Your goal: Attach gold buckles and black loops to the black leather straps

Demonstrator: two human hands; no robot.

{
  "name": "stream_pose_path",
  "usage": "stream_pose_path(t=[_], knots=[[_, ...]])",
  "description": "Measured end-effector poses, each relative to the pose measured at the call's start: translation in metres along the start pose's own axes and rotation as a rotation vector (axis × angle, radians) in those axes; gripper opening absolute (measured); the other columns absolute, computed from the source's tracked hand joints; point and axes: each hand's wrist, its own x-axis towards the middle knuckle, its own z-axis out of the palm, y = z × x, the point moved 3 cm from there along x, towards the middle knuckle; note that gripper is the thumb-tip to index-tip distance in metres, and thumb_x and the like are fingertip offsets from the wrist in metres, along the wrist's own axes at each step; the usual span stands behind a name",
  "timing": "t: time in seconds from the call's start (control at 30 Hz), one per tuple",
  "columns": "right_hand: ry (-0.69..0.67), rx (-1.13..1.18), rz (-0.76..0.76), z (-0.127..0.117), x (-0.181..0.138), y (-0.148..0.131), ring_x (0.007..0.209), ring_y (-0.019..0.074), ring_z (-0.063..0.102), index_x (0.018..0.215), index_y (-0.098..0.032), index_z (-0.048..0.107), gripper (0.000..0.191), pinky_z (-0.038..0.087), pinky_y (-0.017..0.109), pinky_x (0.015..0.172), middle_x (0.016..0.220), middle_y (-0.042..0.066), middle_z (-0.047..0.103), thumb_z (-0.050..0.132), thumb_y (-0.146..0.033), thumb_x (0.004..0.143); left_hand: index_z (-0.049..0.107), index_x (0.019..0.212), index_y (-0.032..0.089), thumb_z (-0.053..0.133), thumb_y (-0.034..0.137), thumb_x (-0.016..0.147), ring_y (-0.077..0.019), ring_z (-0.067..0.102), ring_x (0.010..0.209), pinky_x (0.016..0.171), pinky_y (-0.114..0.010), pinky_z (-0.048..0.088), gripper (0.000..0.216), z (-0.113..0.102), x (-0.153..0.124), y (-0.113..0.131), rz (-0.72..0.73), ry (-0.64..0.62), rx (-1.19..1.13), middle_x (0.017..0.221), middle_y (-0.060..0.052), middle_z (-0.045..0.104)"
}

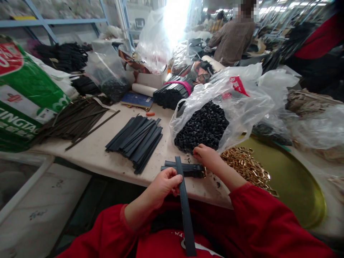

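My left hand [168,182] is closed, pinching a long black strap [185,211] between thumb and fingers. The strap slants from above the table edge down towards my lap. My right hand [205,154] reaches to the front edge of a heap of small black loops [204,125] in a clear plastic bag [245,96]. Its fingers are pressed together; whatever they grip is too small to make out. Between the hands lies a short stack of black straps with gold-coloured buckles [195,171] at the right end. Left of it, loose black straps [137,139] form a pile.
Gold buckles [245,166] are heaped on a yellow-green tray [298,193] at right. Behind stand a tied strap bundle [172,95] and a blue notebook [137,100]. Brown strips [77,120] and a green bag [32,100] occupy the left. A person [233,36] works farther back.
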Motion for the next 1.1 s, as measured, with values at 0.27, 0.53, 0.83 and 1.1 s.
stream_pose_path(t=[0.27,0.53,0.83,1.1], knots=[[0.231,0.589,0.178,-0.016,-0.029,-0.002,0.068,0.0153,0.054,0.080,-0.018,0.058,0.009,0.042,0.028,0.064,0.072,0.001,0.057,0.057,-0.024,0.074,0.045,0.070,0.017,0.058,0.026,0.069,-0.0052,0.048,0.043,0.042,-0.015,0.036,0.016,0.001,0.002,0.000,0.026,-0.015,-0.057,0.054,0.006,0.053],[0.182,1.795,0.579,0.000,-0.120,-0.054,0.060,0.0083,0.057,0.090,-0.020,0.064,0.031,0.048,0.022,0.061,0.077,0.000,0.064,0.073,-0.034,0.064,0.048,0.080,0.016,0.061,0.030,0.069,-0.0066,0.055,0.053,0.045,-0.014,0.039,0.022,-0.019,-0.013,0.025,0.278,0.214,-0.129,0.066,0.003,0.058],[0.406,2.116,0.641,0.008,-0.147,-0.080,0.059,0.0063,0.061,0.086,-0.020,0.063,0.028,0.052,0.016,0.058,0.072,-0.002,0.065,0.076,-0.025,0.062,0.047,0.093,0.017,0.064,0.030,0.069,-0.0092,0.059,0.057,0.050,-0.018,0.045,0.031,0.003,-0.031,0.013,0.469,0.320,-0.037,0.067,0.005,0.056],[0.493,2.009,0.574,0.011,-0.156,-0.078,0.057,0.0060,0.058,0.086,-0.021,0.064,0.028,0.050,0.019,0.060,0.074,-0.004,0.064,0.076,-0.028,0.062,0.050,0.072,0.018,0.054,0.028,0.078,-0.0097,0.056,0.055,0.055,-0.020,0.044,0.012,0.037,-0.052,0.008,0.506,0.165,0.407,0.058,0.005,0.058]])
